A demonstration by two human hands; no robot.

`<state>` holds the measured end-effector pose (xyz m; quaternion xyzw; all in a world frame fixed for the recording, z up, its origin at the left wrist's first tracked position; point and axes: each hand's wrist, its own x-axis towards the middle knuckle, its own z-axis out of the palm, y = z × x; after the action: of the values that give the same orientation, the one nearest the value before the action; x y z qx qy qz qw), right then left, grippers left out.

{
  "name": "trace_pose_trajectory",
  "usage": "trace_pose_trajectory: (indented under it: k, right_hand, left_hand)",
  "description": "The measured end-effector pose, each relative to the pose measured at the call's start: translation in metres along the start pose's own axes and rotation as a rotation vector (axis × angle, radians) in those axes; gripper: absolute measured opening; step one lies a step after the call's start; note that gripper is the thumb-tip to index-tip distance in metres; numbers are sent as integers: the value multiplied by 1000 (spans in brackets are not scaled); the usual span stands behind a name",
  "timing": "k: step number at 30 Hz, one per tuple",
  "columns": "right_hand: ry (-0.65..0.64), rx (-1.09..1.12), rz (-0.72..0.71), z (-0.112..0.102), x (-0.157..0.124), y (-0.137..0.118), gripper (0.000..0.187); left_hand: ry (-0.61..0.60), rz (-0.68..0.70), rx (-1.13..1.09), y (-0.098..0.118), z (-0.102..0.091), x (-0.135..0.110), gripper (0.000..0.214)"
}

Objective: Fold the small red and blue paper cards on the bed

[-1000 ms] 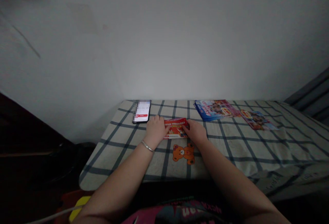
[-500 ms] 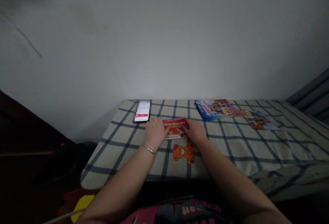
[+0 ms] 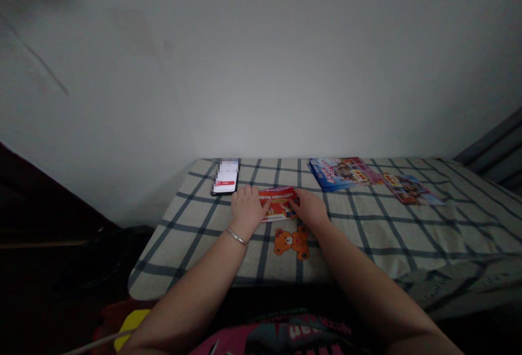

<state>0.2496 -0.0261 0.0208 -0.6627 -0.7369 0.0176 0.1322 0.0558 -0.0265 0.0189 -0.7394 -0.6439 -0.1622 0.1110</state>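
red folded leaflet (image 3: 279, 203) is pinned flat on the checked cloth (image 3: 367, 235), just above a printed bear (image 3: 291, 242). its left end is pressed by the left hand (image 3: 246, 209), its right end by the right hand (image 3: 310, 209), fingers seemingly together. a lit phone (image 3: 225, 176) lies nearby.

A folded leaflet (image 3: 279, 203) lies on the cloth (image 3: 367, 235) near the middle, between the two hands: the left hand (image 3: 246, 209) rests on its left end and the right hand (image 3: 312, 209) on its right end. Just in front of it, nearer the person, sits a bear print (image 3: 291, 242). Behind the left hand lies a phone (image 3: 225, 176), close to the wall (image 3: 265, 72). Behind and to the right of the right hand is a stack of leaflets (image 3: 340, 173), with a single leaflet (image 3: 410, 189) farther right (whether the two touch cannot be told).
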Motion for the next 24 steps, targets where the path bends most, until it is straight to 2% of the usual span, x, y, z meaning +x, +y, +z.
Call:
trace_pose_trajectory:
  k: [6, 8, 13, 16, 19, 24]
  right_hand:
    - [-18, 26, 3, -3, 0, -1, 26]
    - [-28, 46, 8, -4, -1, 0, 26]
    - [18, 153, 19, -2, -1, 5, 23]
    - [109, 276, 24, 3, 0, 10, 22]
    - [188, 452, 51, 9, 2, 15, 30]
    - [160, 754, 102, 15, 5, 19, 39]
  left_hand:
    - [14, 78, -172, -7, 8, 4, 27]
    - [6, 89, -309, -12, 12, 7, 22]
    - [-70, -11, -746, -22, 20, 11, 19]
    - [-110, -32, -915, -25, 21, 10, 24]
    - [-128, -17, -989, -25, 20, 9, 27]
    - [-119, 9, -1031, -23, 17, 9, 28]
